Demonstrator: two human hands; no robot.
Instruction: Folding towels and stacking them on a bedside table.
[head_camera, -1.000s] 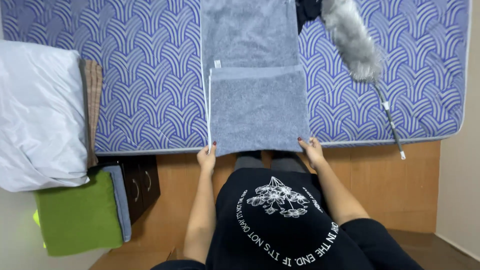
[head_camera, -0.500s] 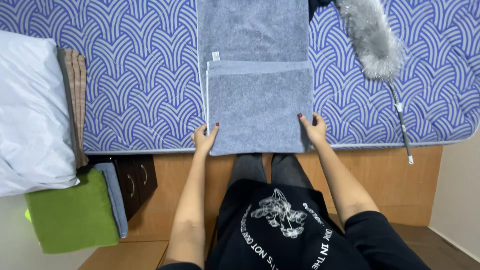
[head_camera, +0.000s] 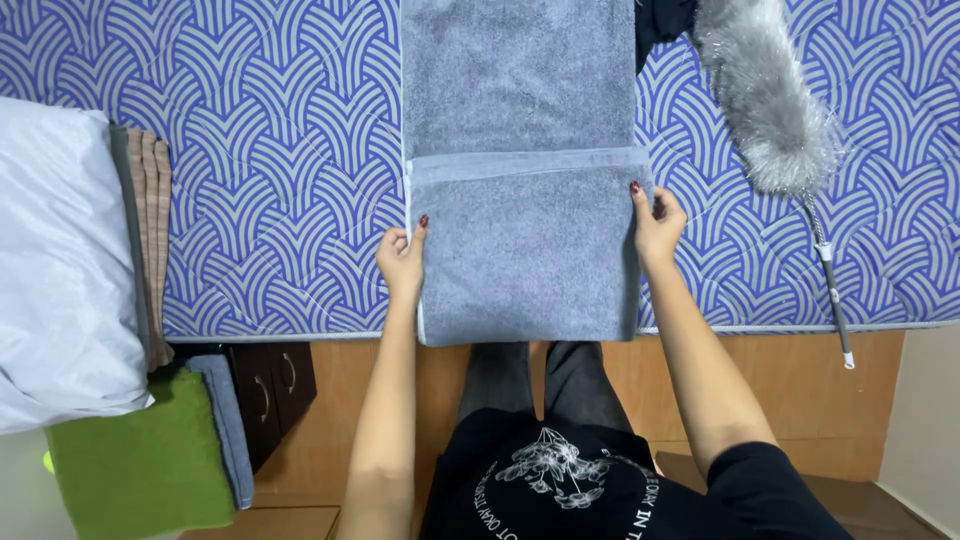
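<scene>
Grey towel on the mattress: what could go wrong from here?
The grey towel has its folded near end hanging slightly past the mattress edge, so it might slide off. The left hand and right hand grip only its side edges, so the layers could shift unevenly. The duster lies close by and might get knocked.

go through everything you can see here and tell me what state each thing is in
grey towel: near end folded over, on mattress
left hand: gripping towel's left edge
right hand: gripping towel's right edge
duster: lying flat on mattress
green cloth: folded
dark drawers: closed
</scene>
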